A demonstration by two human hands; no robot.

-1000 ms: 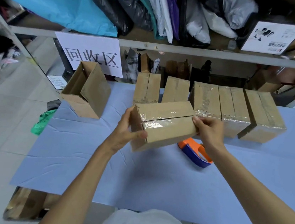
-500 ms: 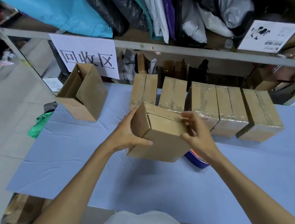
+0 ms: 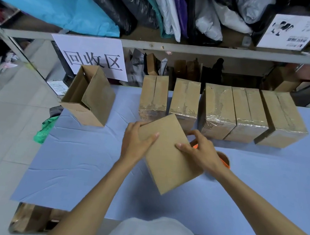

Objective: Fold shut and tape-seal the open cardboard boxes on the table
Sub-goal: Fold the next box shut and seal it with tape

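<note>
Centrally, over the table (image 3: 85, 167), the box (image 3: 166, 158) shows one plain face upward, its long axis running far-left to near-right. The left hand (image 3: 137, 144) grips its left edge with the thumb across the face, and the right hand (image 3: 200, 152) grips the right edge with fingers curled over it. Its flaps and seam are hidden, contact with the table cannot be determined, and the right hand covers most of the orange dispenser (image 3: 224, 162).
</note>
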